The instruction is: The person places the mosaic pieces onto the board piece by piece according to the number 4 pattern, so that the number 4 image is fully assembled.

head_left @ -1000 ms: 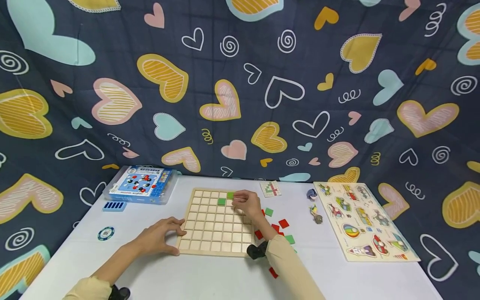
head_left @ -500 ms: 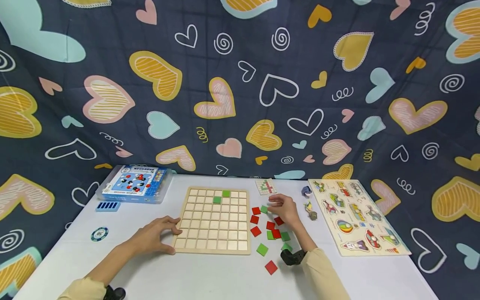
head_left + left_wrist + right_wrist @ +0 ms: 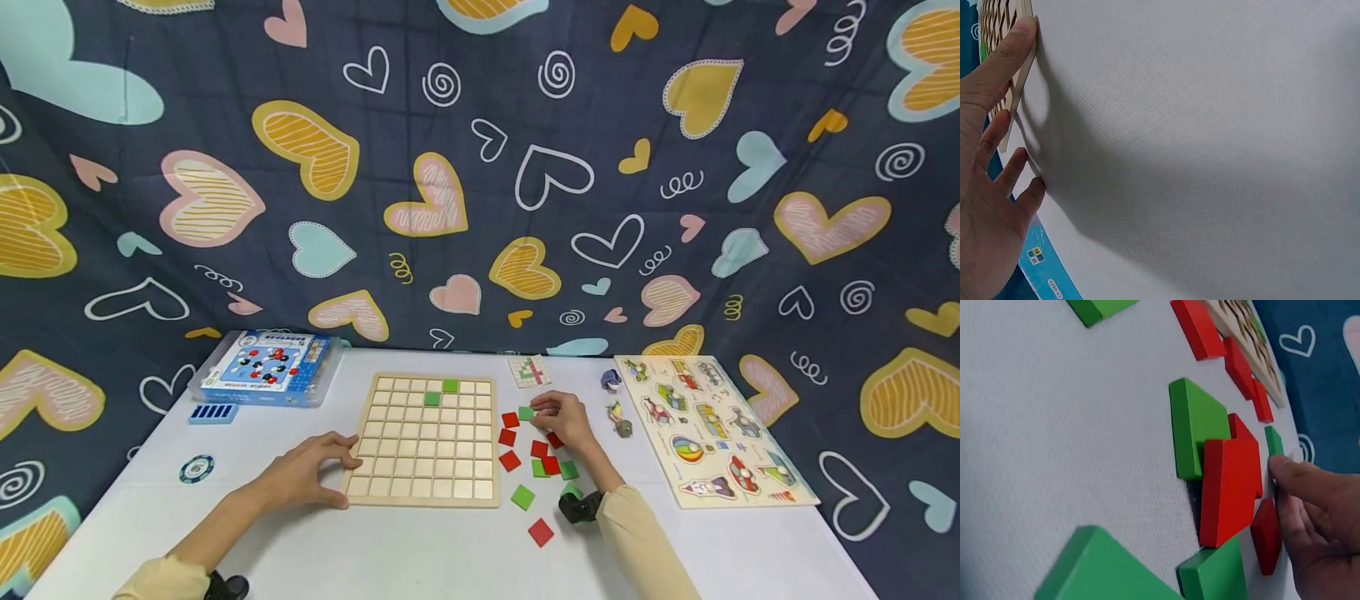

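Note:
A square wooden grid board (image 3: 423, 442) lies flat on the table, with one green tile (image 3: 450, 386) in its top row and another (image 3: 432, 399) just below and left. My left hand (image 3: 303, 473) rests against the board's left edge, its thumb at the near corner and its fingers spread. To the board's right, my right hand (image 3: 566, 421) pinches a green square tile (image 3: 527, 413) between thumb and fingertips, low over the table. In the right wrist view the thumb (image 3: 1285, 469) meets that tile (image 3: 1274, 441); the far fingertips are hidden.
Several loose red tiles (image 3: 510, 461) and green tiles (image 3: 522, 497) lie around the right hand. Behind is a small pattern card (image 3: 529, 372). A picture puzzle board (image 3: 716, 433) and small figurines (image 3: 619, 421) stand right; a boxed set (image 3: 270, 367), blue block (image 3: 213, 414) and round chip (image 3: 197, 468) lie left.
The right hand has left the board's top row, moved right to the loose tiles and taken hold of a green one. The left hand stays at the board's edge.

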A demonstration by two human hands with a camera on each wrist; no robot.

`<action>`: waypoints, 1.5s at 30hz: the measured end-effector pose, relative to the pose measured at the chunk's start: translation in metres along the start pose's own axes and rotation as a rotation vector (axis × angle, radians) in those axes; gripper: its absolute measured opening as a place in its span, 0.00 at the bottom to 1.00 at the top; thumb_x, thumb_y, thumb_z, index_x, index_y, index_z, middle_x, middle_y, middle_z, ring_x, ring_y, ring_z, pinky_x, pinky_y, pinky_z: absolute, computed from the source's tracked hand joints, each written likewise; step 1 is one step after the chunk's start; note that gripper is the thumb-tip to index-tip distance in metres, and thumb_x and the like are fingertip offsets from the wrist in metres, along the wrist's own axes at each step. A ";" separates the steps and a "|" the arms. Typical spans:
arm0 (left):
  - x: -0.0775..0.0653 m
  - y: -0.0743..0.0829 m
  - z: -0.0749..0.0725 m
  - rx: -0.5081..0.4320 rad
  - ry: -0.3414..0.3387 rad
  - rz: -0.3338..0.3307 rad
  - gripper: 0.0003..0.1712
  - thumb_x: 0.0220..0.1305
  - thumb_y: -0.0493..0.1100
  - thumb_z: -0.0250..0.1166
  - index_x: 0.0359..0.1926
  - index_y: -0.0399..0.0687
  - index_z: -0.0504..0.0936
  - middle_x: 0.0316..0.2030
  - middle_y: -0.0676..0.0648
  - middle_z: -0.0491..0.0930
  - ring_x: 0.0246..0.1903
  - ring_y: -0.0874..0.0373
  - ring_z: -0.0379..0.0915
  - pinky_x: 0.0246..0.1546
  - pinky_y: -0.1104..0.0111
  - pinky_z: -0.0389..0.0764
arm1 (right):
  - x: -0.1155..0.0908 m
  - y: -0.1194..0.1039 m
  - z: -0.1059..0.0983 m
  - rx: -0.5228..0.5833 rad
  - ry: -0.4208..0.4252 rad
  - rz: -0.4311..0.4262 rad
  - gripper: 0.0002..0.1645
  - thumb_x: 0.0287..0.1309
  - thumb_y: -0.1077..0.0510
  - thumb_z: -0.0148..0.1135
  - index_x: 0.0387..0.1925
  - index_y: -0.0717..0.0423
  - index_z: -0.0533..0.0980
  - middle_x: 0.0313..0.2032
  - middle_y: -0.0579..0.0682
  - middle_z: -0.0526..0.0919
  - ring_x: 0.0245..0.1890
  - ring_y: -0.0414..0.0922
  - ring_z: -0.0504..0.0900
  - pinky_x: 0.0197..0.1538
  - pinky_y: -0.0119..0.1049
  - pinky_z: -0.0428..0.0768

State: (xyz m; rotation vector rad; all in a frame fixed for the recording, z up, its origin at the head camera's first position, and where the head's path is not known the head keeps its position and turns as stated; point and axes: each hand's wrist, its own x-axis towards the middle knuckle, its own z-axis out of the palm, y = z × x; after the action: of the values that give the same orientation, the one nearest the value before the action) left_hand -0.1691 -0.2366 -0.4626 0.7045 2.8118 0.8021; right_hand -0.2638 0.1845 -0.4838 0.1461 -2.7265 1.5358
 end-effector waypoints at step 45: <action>-0.001 0.000 0.000 0.004 0.009 -0.011 0.25 0.36 0.56 0.79 0.40 0.60 0.84 0.60 0.42 0.73 0.56 0.36 0.67 0.44 0.37 0.72 | -0.009 -0.065 0.113 0.313 -0.017 -0.199 0.14 0.46 0.79 0.64 0.39 0.78 0.78 0.37 0.72 0.82 0.37 0.63 0.84 0.40 0.43 0.84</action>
State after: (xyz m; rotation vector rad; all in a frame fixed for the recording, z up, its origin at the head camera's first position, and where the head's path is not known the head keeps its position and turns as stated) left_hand -0.1688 -0.2373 -0.4625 0.6873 2.8235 0.8003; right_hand -0.2454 0.0554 -0.4874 0.4199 -2.3749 1.8908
